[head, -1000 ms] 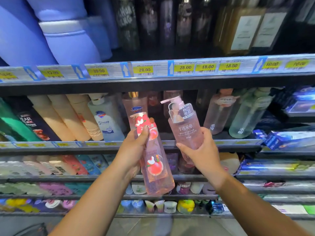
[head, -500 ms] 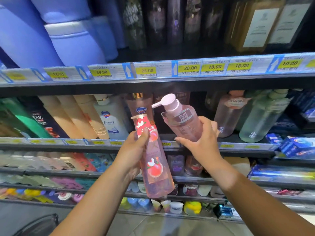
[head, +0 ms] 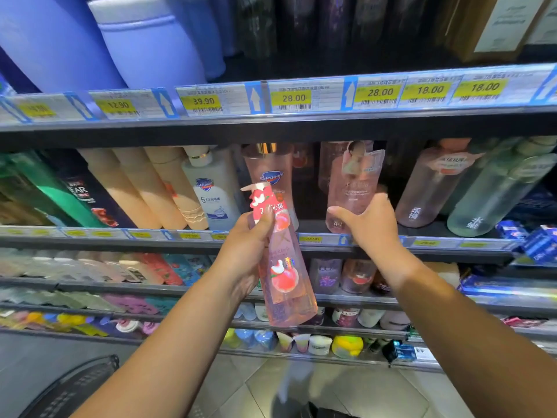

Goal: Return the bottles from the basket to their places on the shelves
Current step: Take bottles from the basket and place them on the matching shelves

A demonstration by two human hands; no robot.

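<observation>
the left hand [head: 244,251] grips the peach bottle [head: 283,273] round its upper part, with the thumb on the red neck tag. the long axis of this bottle is tilted: pump up and left, flat base down toward the floor, in front of the shelf edge [head: 428,251]. the right hand [head: 367,227] is nearer to the shelf and curls round the foot of a frosted pale pink bottle [head: 352,182], which stands upright there. its fingers are blurred, so the hold only seems closed. both bottles look like smooth, hard plastic.

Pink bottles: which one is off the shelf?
The peach-printed bottle in the left hand; the rest, even the tagged bottle in the right hand, stand shelved.
</observation>
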